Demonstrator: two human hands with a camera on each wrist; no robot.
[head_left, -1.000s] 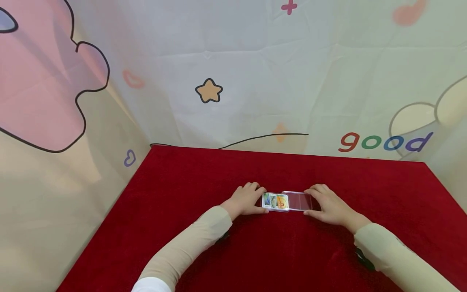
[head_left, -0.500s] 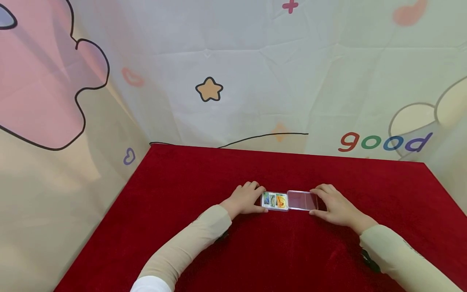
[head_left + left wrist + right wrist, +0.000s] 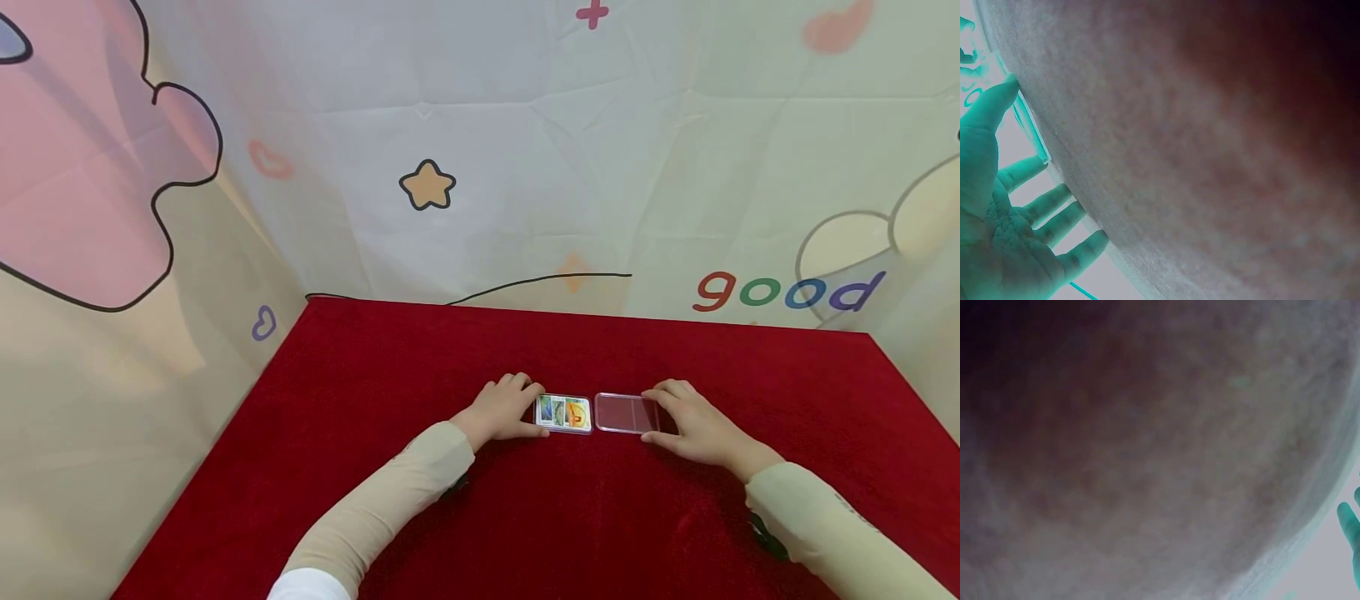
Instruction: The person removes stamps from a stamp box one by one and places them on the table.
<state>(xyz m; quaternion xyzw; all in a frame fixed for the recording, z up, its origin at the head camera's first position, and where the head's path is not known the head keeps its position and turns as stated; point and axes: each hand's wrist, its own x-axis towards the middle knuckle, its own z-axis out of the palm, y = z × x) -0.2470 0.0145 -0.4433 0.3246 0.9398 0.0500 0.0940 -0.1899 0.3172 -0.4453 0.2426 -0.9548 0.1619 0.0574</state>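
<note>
Near the middle of the red table, in the head view, lies a small clear plastic case (image 3: pixel 564 414) with picture cards showing in it. My left hand (image 3: pixel 504 410) holds its left end between thumb and index finger. The left wrist view shows this left hand (image 3: pixel 1010 231) with thumb and index finger at the case's ends and the other fingers spread. Just right of the case, a narrow gap apart, is a clear lid-like piece (image 3: pixel 626 414) of similar size. My right hand (image 3: pixel 693 423) pinches its right end. Only fingertips (image 3: pixel 1349 524) of that hand show in the right wrist view.
The red cloth-covered table (image 3: pixel 480 350) reaches back to a pale printed curtain (image 3: pixel 525 167), with more curtain along the left and right sides. Most of both wrist views is filled by blurred cloth surface.
My right hand has drawn the clear lid-like piece to the right, off the case it overlapped, so a gap now parts them. My left hand has stayed nearly in place on the case.
</note>
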